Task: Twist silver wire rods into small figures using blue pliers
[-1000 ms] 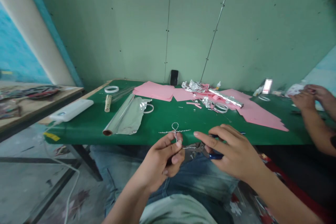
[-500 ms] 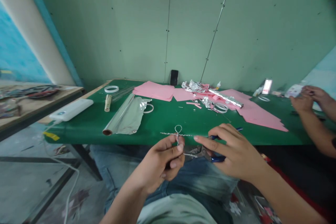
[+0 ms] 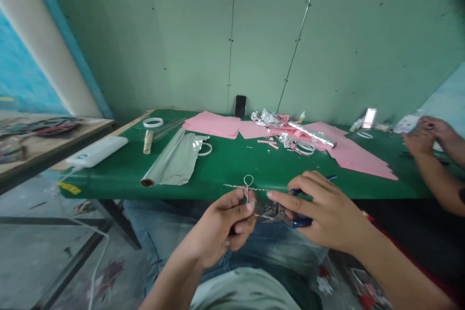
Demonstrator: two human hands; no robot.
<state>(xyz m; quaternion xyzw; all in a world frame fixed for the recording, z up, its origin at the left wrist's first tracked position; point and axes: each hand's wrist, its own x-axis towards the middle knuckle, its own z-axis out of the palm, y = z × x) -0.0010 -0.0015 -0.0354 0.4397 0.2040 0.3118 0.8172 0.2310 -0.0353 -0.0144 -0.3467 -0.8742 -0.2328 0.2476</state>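
My left hand (image 3: 232, 220) pinches a twisted wire figure (image 3: 248, 180) between thumb and fingers. The figure has a small loop at its top and two thin arms stretched out sideways. A lower strand of it shows to the right of my fingers, beside the jaws of the pliers. In my right hand (image 3: 323, 213) are blue-handled pliers (image 3: 279, 213), their jaws pointing left under the wire. My right index finger reaches forward, its tip close to the end of the wire's right arm. Whether the jaws touch the lower strand, I cannot tell.
On the green table (image 3: 225, 164) lie a foil roll (image 3: 163, 162), pink paper sheets (image 3: 212, 124), crumpled foil (image 3: 269, 117), tape rings (image 3: 153, 122) and a white power bank (image 3: 97, 151). A phone (image 3: 240, 106) leans on the wall. Another person's hands (image 3: 425, 135) work at the right.
Both hands hold nearly the same pose. The wire figure has shifted very slightly to the right and down, and the camera view has moved a little.
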